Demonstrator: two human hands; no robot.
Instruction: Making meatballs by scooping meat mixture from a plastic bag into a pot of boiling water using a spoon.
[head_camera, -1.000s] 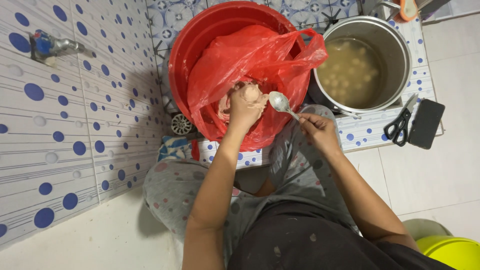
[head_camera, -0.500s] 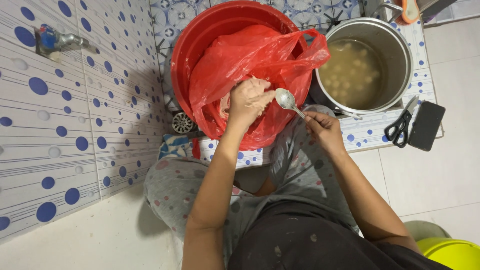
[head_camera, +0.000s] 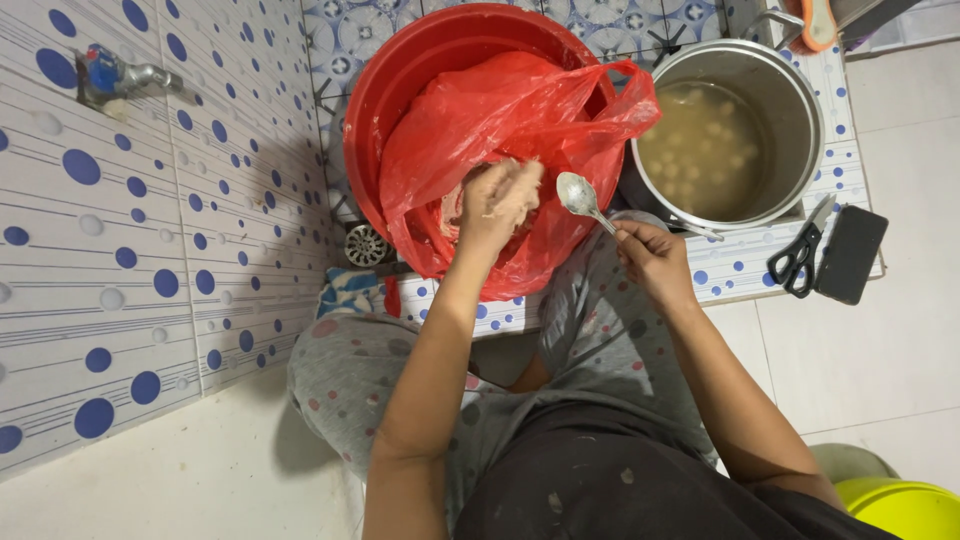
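Note:
A red plastic bag (head_camera: 500, 120) lies open inside a round red basin (head_camera: 400, 80) on the tiled floor. My left hand (head_camera: 497, 203) reaches into the bag's mouth, closed around a lump of pale paste that coats the fingers. My right hand (head_camera: 652, 258) holds a metal spoon (head_camera: 582, 197) by its handle; the spoon's bowl points up toward the bag, a short way right of my left hand. A steel pot (head_camera: 790, 100) to the right holds cloudy liquid with several pale balls floating in it.
Black scissors (head_camera: 800, 255) and a dark flat rectangular object (head_camera: 851, 254) lie right of the pot. A tap (head_camera: 110, 75) sticks out of the dotted tiled wall at left. A floor drain (head_camera: 366, 244) sits beside the basin. A yellow container (head_camera: 905, 505) shows at the bottom right.
The spoon has drawn slightly away from my left hand, which stays in the bag around the paste. The view has shifted a little.

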